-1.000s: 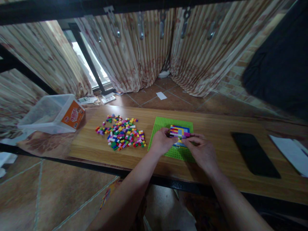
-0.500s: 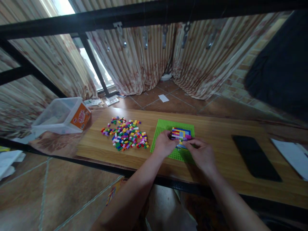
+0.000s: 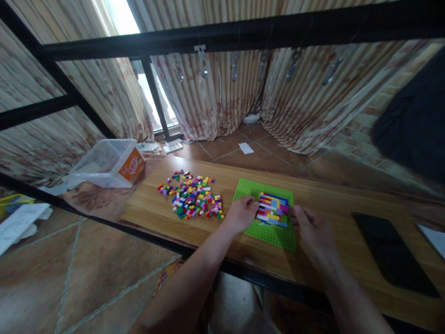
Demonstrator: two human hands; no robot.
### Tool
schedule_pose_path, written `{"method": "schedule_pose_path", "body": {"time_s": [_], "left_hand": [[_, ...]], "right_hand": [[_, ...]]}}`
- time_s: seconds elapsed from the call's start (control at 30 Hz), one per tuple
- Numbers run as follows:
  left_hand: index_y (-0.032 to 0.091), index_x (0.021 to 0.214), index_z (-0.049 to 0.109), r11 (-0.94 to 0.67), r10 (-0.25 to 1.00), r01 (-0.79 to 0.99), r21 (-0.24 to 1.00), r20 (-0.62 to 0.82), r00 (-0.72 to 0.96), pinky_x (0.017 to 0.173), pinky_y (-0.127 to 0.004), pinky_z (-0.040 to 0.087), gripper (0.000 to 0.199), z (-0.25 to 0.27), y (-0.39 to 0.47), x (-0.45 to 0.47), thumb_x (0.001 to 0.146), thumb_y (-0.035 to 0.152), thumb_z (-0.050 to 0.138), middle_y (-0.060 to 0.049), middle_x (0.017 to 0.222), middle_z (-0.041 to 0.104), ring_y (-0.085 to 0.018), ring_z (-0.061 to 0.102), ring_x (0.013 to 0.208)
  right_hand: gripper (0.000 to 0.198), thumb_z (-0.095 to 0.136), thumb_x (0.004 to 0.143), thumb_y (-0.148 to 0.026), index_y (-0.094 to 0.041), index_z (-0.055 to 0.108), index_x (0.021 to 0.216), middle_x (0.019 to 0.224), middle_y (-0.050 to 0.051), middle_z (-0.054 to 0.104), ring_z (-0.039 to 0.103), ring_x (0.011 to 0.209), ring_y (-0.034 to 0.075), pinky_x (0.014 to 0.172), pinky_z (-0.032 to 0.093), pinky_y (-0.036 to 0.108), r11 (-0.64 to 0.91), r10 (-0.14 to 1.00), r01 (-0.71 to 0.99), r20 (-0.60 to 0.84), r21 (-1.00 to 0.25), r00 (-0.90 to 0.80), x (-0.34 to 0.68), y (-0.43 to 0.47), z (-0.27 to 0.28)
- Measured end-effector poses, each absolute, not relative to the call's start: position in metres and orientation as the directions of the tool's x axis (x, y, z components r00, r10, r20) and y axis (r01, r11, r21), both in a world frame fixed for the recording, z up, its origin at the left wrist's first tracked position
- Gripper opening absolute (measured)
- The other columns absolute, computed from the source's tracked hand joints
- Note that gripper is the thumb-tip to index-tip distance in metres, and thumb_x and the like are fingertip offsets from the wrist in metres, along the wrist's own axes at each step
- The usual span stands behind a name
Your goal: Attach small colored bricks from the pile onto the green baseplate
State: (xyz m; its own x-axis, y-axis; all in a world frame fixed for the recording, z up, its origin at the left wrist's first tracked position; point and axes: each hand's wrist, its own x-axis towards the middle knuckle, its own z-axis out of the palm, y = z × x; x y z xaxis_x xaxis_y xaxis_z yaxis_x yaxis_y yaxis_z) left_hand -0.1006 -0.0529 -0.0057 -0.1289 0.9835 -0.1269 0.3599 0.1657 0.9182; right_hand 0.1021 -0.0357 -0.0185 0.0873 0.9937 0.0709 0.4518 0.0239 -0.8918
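On the green studded baseplate sits a flat build of many-coloured toy bricks, with blue pieces along its far side. My left hand is at the build's left edge, fingers curled in and thumb against or very close to the bricks. Whether a small piece is between those fingers is hidden. Just off the build's right side, over the baseplate's edge, is my right hand. It is blurred and its fingers are bent, so what they hold, if anything, does not show. Left of the baseplate lies a spread pile of loose bricks.
A clear plastic box with an orange label stands beyond the left end of the wooden table. A black flat slab and white paper lie on the right. A dark metal rail with hanging hooks crosses above.
My hands have moved apart: the right one has pulled away to the right from the build's near side, the left has shifted to its left edge. The camera view has turned slightly left.
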Motion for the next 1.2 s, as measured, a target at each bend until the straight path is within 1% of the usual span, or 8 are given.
{"method": "schedule_pose_path", "body": {"time_s": [0.13,0.2,0.3,0.4,0.53,0.67,0.87,1.2], "left_hand": [[0.015,0.095,0.069,0.142,0.989,0.461,0.876,-0.105,-0.106,0.065,-0.026,0.044,0.023,0.003,-0.062,-0.092,0.088,0.028,0.051,-0.006,0.083,0.069,-0.018,0.060,0.073],[0.015,0.100,0.069,0.149,0.989,0.440,0.886,-0.123,-0.086,0.065,-0.026,0.044,0.025,0.005,-0.066,-0.088,0.088,0.027,0.050,-0.006,0.085,0.070,-0.018,0.061,0.074],[0.014,0.109,0.066,0.160,0.987,0.400,0.902,-0.146,-0.066,0.066,-0.026,0.047,0.029,0.003,-0.070,-0.084,0.087,0.027,0.051,-0.007,0.089,0.071,-0.019,0.063,0.076],[0.014,0.114,0.064,0.143,0.989,0.395,0.907,-0.120,-0.082,0.070,-0.027,0.049,0.032,0.001,-0.071,-0.082,0.087,0.028,0.053,-0.008,0.095,0.071,-0.019,0.064,0.080],[0.016,0.115,0.063,0.117,0.991,0.428,0.896,-0.074,-0.115,0.075,-0.029,0.052,0.031,0.005,-0.071,-0.082,0.087,0.028,0.056,-0.008,0.102,0.071,-0.018,0.065,0.080],[0.015,0.121,0.059,0.092,0.992,0.418,0.904,-0.046,-0.118,0.080,-0.031,0.054,0.036,0.009,-0.070,-0.078,0.086,0.024,0.059,-0.009,0.108,0.071,-0.017,0.067,0.082],[0.015,0.114,0.063,0.076,0.992,0.447,0.891,-0.021,-0.127,0.085,-0.033,0.054,0.031,0.005,-0.065,-0.072,0.084,0.024,0.063,-0.009,0.107,0.072,-0.020,0.068,0.093],[0.016,0.114,0.063,0.100,0.990,0.428,0.898,-0.047,-0.132,0.079,-0.031,0.055,0.031,0.005,-0.066,-0.072,0.084,0.025,0.063,-0.008,0.101,0.074,-0.020,0.069,0.088]], "right_hand": [[0.046,0.056,0.083,-0.059,-0.020,0.074,0.099,0.090,0.010,0.076,0.071,0.082,0.028,0.073,0.056,0.040,-0.067,0.996,0.350,-0.043,-0.934,0.078,0.095,-0.033,-0.020],[0.045,0.057,0.083,-0.057,-0.020,0.073,0.103,0.095,0.010,0.076,0.071,0.085,0.028,0.076,0.055,0.041,-0.030,0.997,0.346,-0.003,-0.938,0.079,0.096,-0.031,-0.020],[0.040,0.058,0.084,-0.053,-0.022,0.074,0.103,0.098,0.008,0.076,0.070,0.089,0.027,0.081,0.053,0.042,0.039,0.994,0.453,0.081,-0.891,0.075,0.104,-0.031,-0.016],[0.034,0.059,0.083,-0.049,-0.024,0.075,0.099,0.098,0.007,0.075,0.069,0.088,0.025,0.080,0.052,0.040,0.117,0.991,0.546,0.131,-0.830,-0.013,0.112,-0.037,-0.009],[0.028,0.061,0.082,-0.047,-0.025,0.075,0.092,0.100,0.006,0.072,0.066,0.086,0.022,0.080,0.051,0.038,0.225,0.974,0.560,0.170,-0.797,-0.149,0.114,-0.045,-0.004],[0.027,0.061,0.081,-0.045,-0.024,0.075,0.089,0.102,0.007,0.067,0.063,0.091,0.023,0.085,0.048,0.040,0.257,0.965,0.601,0.172,-0.757,-0.196,0.111,-0.044,-0.005],[0.024,0.056,0.084,-0.041,-0.022,0.071,0.083,0.098,0.006,0.064,0.062,0.089,0.022,0.087,0.047,0.040,0.308,0.950,0.643,0.193,-0.701,-0.244,0.106,-0.041,-0.001],[0.021,0.050,0.089,-0.036,-0.022,0.065,0.084,0.095,0.008,0.063,0.060,0.090,0.024,0.085,0.048,0.041,0.455,0.890,0.640,0.304,-0.619,-0.339,0.106,-0.041,-0.003]]}}
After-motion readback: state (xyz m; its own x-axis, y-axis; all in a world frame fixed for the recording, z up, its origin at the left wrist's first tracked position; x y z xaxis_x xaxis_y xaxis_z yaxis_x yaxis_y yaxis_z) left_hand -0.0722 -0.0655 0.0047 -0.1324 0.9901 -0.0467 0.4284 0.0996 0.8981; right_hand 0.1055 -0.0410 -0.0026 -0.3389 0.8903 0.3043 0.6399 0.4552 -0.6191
